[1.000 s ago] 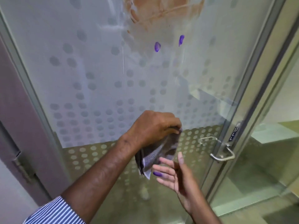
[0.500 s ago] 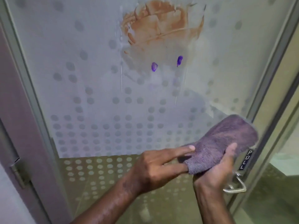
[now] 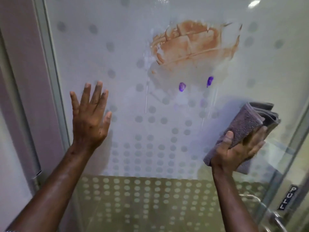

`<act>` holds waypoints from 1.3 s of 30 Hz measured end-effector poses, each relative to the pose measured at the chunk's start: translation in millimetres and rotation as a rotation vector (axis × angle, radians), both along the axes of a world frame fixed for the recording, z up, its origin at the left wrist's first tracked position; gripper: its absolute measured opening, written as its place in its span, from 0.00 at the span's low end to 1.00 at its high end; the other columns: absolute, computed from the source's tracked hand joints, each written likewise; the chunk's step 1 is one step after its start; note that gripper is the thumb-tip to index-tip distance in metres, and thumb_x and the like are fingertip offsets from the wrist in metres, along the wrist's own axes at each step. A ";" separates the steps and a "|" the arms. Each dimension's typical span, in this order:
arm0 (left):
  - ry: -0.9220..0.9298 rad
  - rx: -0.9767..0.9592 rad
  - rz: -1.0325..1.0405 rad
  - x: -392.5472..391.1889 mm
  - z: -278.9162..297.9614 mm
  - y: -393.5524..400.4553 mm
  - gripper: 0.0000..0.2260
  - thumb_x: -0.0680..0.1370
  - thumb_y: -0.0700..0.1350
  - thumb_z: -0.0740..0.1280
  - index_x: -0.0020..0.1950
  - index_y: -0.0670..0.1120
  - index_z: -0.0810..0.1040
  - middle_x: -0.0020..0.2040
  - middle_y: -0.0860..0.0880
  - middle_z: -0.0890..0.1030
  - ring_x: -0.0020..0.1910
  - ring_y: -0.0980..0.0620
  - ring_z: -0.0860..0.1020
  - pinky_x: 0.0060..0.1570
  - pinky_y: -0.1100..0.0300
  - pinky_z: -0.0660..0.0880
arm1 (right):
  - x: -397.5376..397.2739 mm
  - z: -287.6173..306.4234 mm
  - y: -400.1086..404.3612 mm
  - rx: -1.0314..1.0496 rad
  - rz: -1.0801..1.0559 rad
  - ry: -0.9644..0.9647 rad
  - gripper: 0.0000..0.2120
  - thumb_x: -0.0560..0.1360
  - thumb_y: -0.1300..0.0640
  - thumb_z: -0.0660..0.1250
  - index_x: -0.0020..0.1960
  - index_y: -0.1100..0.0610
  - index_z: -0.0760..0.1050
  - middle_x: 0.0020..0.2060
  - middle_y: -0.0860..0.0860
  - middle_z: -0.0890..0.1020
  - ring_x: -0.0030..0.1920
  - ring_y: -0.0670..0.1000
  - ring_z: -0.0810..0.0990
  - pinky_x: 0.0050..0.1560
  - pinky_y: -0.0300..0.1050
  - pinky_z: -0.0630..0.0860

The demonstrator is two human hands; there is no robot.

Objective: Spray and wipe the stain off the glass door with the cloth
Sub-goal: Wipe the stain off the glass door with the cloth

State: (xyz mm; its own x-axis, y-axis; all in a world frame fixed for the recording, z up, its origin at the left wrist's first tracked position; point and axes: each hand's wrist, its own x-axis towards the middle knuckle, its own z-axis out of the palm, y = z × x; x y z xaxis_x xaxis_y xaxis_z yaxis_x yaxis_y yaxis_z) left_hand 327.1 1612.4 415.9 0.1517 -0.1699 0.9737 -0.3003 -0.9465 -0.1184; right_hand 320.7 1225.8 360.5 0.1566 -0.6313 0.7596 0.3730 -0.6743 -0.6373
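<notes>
- Frosted, dot-patterned glass door (image 3: 117, 47) fills the view, set in a metal frame (image 3: 48, 81); a lower clear band carries pale dots, and a "PULL" label (image 3: 286, 200) and metal handle (image 3: 274, 220) sit at lower right.
- Brown stain (image 3: 195, 42): a broad smear in the upper centre-right of the pane, its long axis roughly horizontal. Liquid runs (image 3: 146, 97) trail down below it, which suggests that the spray is already on. Two purple marks (image 3: 182, 86) lie just beneath the stain.
- Right hand (image 3: 237, 148): closed around a folded purple cloth (image 3: 245, 124), thumb across its near face, the folded edges pointing up and right.
- Left hand (image 3: 90, 114): empty, fingers spread wide, palm toward the glass at centre-left; contact with the pane cannot be told.
- Key relation: the stain lies above and slightly left of the cloth, well apart from it; the right hand is the nearer. The wipe probably calls for an upward reach, then strokes along the smear's horizontal axis.
- Change from half a second earlier: both hands were then together on the cloth, low near the handle; now the left has let go and lifted away, and the right has raised the cloth alone. The stain appears unaltered.
</notes>
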 end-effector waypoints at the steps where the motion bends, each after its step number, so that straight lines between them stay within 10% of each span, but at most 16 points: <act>1: -0.014 -0.002 -0.007 1.1 4.2 2.6 0.25 0.84 0.46 0.60 0.79 0.38 0.63 0.80 0.36 0.60 0.81 0.34 0.56 0.76 0.28 0.47 | 3.8 0.0 5.1 0.030 -0.008 0.004 0.35 0.82 0.39 0.54 0.84 0.50 0.49 0.84 0.55 0.54 0.81 0.48 0.46 0.79 0.71 0.48; 7: -0.040 -0.024 -0.012 0.6 30.1 14.9 0.26 0.84 0.47 0.59 0.79 0.36 0.61 0.80 0.33 0.59 0.80 0.32 0.56 0.77 0.30 0.48 | 4.5 9.5 62.3 -0.080 0.013 -0.058 0.35 0.84 0.41 0.53 0.83 0.59 0.53 0.83 0.54 0.55 0.82 0.42 0.44 0.78 0.73 0.50; 12: -0.061 -0.048 -0.080 2.0 54.2 20.0 0.26 0.85 0.47 0.56 0.79 0.34 0.60 0.80 0.32 0.59 0.80 0.31 0.55 0.78 0.29 0.48 | -6.6 28.2 151.7 -0.422 0.029 0.005 0.37 0.80 0.44 0.55 0.84 0.48 0.43 0.83 0.55 0.55 0.84 0.60 0.52 0.80 0.69 0.47; 16: -0.047 -0.052 -0.093 3.0 59.5 19.0 0.25 0.85 0.45 0.53 0.80 0.34 0.60 0.81 0.34 0.59 0.81 0.34 0.56 0.78 0.30 0.49 | -6.6 32.1 214.1 -0.680 -0.051 0.124 0.33 0.79 0.41 0.55 0.82 0.50 0.61 0.82 0.60 0.54 0.83 0.66 0.51 0.77 0.76 0.48; 21: -0.040 -0.016 -0.039 3.7 56.5 19.3 0.26 0.83 0.44 0.59 0.79 0.35 0.61 0.80 0.34 0.60 0.81 0.34 0.56 0.78 0.30 0.49 | -9.8 34.9 228.4 -0.821 -0.078 0.128 0.32 0.81 0.30 0.44 0.81 0.41 0.61 0.82 0.59 0.55 0.83 0.65 0.51 0.77 0.75 0.46; 28: -0.025 0.043 -0.025 2.2 46.7 23.8 0.28 0.83 0.47 0.60 0.80 0.36 0.61 0.81 0.35 0.59 0.81 0.34 0.56 0.77 0.29 0.51 | -17.1 41.5 213.2 -0.885 -0.173 0.113 0.28 0.79 0.32 0.63 0.77 0.37 0.66 0.81 0.57 0.60 0.82 0.64 0.58 0.72 0.78 0.57; 39: -0.057 0.036 -0.021 10.0 43.7 26.3 0.25 0.85 0.46 0.56 0.80 0.37 0.60 0.81 0.36 0.58 0.82 0.35 0.55 0.78 0.30 0.50 | -15.2 46.3 223.4 -0.936 -0.238 0.202 0.29 0.81 0.36 0.58 0.80 0.35 0.59 0.83 0.56 0.56 0.82 0.67 0.53 0.71 0.78 0.58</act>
